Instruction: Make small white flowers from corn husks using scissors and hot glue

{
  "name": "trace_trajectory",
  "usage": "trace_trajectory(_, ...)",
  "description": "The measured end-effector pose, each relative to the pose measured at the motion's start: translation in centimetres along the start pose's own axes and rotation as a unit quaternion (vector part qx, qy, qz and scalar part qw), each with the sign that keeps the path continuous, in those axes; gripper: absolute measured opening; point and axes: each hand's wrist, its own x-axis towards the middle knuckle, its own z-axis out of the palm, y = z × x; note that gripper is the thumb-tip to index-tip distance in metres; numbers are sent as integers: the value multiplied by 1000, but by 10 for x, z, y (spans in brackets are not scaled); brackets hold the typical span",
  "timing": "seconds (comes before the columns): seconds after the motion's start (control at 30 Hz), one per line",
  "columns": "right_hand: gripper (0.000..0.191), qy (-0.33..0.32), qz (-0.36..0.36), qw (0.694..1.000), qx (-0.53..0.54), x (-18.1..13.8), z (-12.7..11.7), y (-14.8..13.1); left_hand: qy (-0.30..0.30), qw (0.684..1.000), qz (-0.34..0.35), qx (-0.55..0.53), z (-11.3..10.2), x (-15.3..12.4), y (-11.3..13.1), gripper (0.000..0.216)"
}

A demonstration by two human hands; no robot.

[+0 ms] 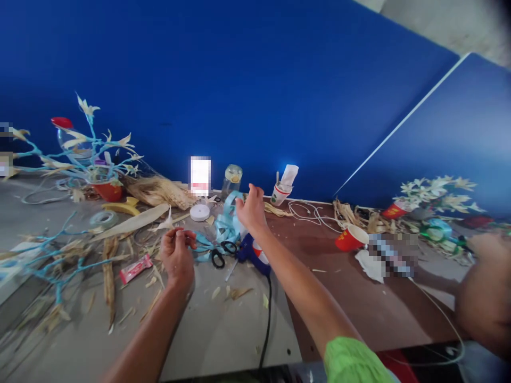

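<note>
Ribbon (224, 230) loops just beside the right hand (252, 211).

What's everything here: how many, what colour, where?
Wall panels: two, blue, behind
Tabletop: count unclear, grey and brown, underneath
Potted flowers: two pots, red, back left and right
Husks: many, tan, scattered
Curved object: one, yellow, left
Packet: one, pink, left
Spool: one, white, centre
Ribbon: strands uncountable, light blue, centre
Scissors: one pair, black-handled, centre
Glue gun: one, blue, centre
Jar: one, clear, by wall
White cup: one, white, back centre
Flowerless cup: one, red, right
Other clutter: uncountable, mixed, throughout
Co-worker's arm: one, blurred, right edge
Left hand: one, bare, centre left
Right hand: one, bare, by ribbon
</note>
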Motion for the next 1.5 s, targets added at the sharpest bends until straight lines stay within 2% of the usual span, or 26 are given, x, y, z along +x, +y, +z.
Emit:
trace_trajectory(0.03,42,-3,-34,999,8,-8,1,-6,-1,1000,8,-4,-1,1,0,14)
trace_trajectory(0.07,37,-45,-88,995,28,-18,2,-13,-2,1000,19,-6,-2,2,0,14)
trace_trajectory(0.13,24,-212,-222,950,53,-43,7,-27,-4,999,44,-6,-3,4,0,13)
trace_trajectory(0.17,18,-250,-255,932,60,-56,10,-33,-4,998,56,-4,-3,5,1,13)
trace_trajectory(0.23,17,-277,-277,919,42,-79,18,-40,0,997,75,3,-3,6,1,12)
trace_trajectory(0.3,15,-278,-271,921,35,-92,25,-41,-3,997,82,3,-3,6,2,13)
trace_trajectory(0.37,10,-279,-236,928,73,-91,27,-36,-6,997,78,-4,-2,6,2,13)
trace_trajectory(0.43,8,-290,-159,929,167,-77,23,-27,-4,998,67,-14,-2,6,2,14)
trace_trajectory(0.5,16,-294,-25,907,302,-55,11,-18,3,998,53,-23,-2,5,2,14)
trace_trajectory(0.57,23,-267,105,854,434,-32,-6,-13,2,999,34,-31,-1,5,1,14)
trace_trajectory(0.6,24,-256,133,825,486,-21,-16,-13,-2,999,23,-30,-1,4,1,15)
trace_trajectory(0.67,26,-232,131,796,544,-5,-37,-18,-12,1000,5,-19,1,2,0,16)
trace_trajectory(0.8,25,-247,81,773,579,15,-71,-36,-26,1000,-7,6,4,-5,-1,16)
trace_trajectory(0.93,20,-173,68,778,601,33,-96,-47,-42,999,-23,24,4,-9,-2,14)
trace_trajectory(1.07,17,-119,64,780,612,48,-109,-53,-66,996,-36,36,2,-10,-6,18)
trace_trajectory(1.2,17,-103,66,774,622,54,-107,-59,-125,986,-97,53,2,-12,-10,25)
trace_trajectory(1.3,18,-77,61,764,638,64,-102,-59,-144,978,-136,62,3,-14,-10,27)
trace_trajectory(1.4,20,-39,42,750,659,82,-100,-58,-154,976,-153,27,4,-16,-8,27)
trace_trajectory(1.5,26,-4,6,744,669,104,-102,-58,-205,961,-186,-8,7,-18,-3,27)
